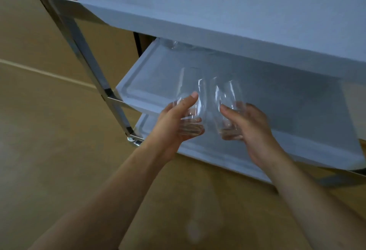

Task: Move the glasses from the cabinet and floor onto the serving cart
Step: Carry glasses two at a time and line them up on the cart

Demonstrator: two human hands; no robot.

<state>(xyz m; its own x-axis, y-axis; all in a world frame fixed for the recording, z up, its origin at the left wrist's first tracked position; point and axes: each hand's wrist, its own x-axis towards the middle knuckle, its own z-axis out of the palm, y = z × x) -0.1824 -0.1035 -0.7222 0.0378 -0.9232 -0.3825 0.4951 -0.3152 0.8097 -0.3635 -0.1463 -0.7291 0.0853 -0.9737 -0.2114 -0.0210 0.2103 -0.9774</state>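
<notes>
Tan flooring (pixel 49 130) with a pale seam running across it fills the near and left part of the view, and a person's two bare forearms reach forward over it toward a serving cart (pixel 217 12). Nearest, the left hand (pixel 176 129) grips a clear drinking glass (pixel 191 101) around its lower part, the thumb laid along the near side and the fingers curled beneath the base. Just to the right, the right hand (pixel 249 129) holds a second clear glass (pixel 227 99) in the same manner, its fingers wrapped under the bottom. Both glasses tilt away from the person, their mouths pointing toward the cart's middle tray (pixel 277 107), and they sit close together, nearly touching, above that tray's near edge. Below it the edge of a lower tray (pixel 208 154) shows. A chrome upright post (pixel 89 61) stands at the cart's left corner, ending in a foot near the floor. Farther back on the middle tray, under the overhanging top tray (pixel 198 2), something clear and glassy (pixel 174 44) is partly visible, too hidden to identify with certainty.
</notes>
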